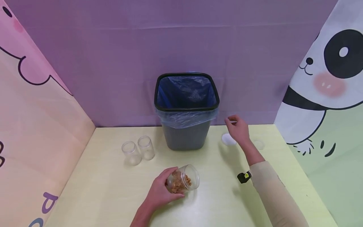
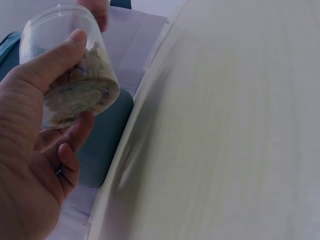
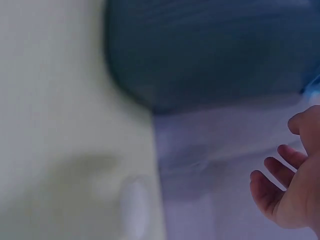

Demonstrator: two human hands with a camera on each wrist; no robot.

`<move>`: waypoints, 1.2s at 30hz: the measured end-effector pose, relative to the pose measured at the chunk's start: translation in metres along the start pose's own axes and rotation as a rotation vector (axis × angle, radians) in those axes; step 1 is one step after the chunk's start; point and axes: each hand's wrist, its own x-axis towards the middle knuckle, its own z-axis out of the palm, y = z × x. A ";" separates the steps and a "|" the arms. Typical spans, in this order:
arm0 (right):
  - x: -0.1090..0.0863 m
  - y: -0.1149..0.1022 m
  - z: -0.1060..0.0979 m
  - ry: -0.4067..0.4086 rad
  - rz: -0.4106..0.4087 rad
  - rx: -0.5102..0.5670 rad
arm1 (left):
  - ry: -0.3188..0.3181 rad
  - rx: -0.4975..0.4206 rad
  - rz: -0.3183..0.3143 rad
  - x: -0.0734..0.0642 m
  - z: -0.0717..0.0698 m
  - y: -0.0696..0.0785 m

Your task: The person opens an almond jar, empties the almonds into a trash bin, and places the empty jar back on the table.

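Note:
My left hand (image 1: 160,192) grips a clear plastic jar (image 2: 37,105), thumb along one side and fingers on the other. The jar lies tilted, mouth to the right in the head view. Brown nut-like pieces (image 1: 178,184) fill part of it. My right hand (image 1: 239,130) is raised over the back right of the table, fingers loosely bent. In the right wrist view, its fingers (image 3: 265,192) stand apart with nothing seen between them. A white round lid (image 1: 227,139) lies on the table beside that hand in the head view.
A grey bin (image 1: 185,137) with a blue liner stands at the table's back edge, against the purple backdrop. Two clear jars (image 1: 131,154) stand left of it. A transparent disc (image 1: 258,145) lies at the right. Printed panels flank the table (image 1: 99,189).

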 end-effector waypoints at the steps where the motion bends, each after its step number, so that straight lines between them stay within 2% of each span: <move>1: 0.001 -0.007 -0.002 -0.002 -0.003 0.013 | 0.004 0.004 0.002 0.000 0.000 0.000; 10: 0.006 -0.062 -0.019 0.047 -0.047 0.118 | 0.019 0.032 -0.009 -0.003 0.001 -0.004; 16: 0.010 -0.090 -0.026 0.026 -0.050 0.121 | 0.001 0.027 -0.002 -0.004 -0.001 -0.002; 21: 0.014 -0.112 -0.028 -0.045 -0.022 0.097 | -0.006 0.034 -0.001 -0.007 -0.001 -0.003; 26: 0.020 -0.126 -0.027 -0.131 0.007 0.132 | 0.003 0.051 0.011 -0.006 -0.001 -0.006; 31: 0.027 -0.134 -0.019 -0.220 0.031 0.223 | 0.019 0.044 0.044 -0.004 -0.003 -0.007; 36: 0.031 -0.136 -0.013 -0.251 0.068 0.238 | 0.020 0.040 0.055 -0.002 -0.005 -0.005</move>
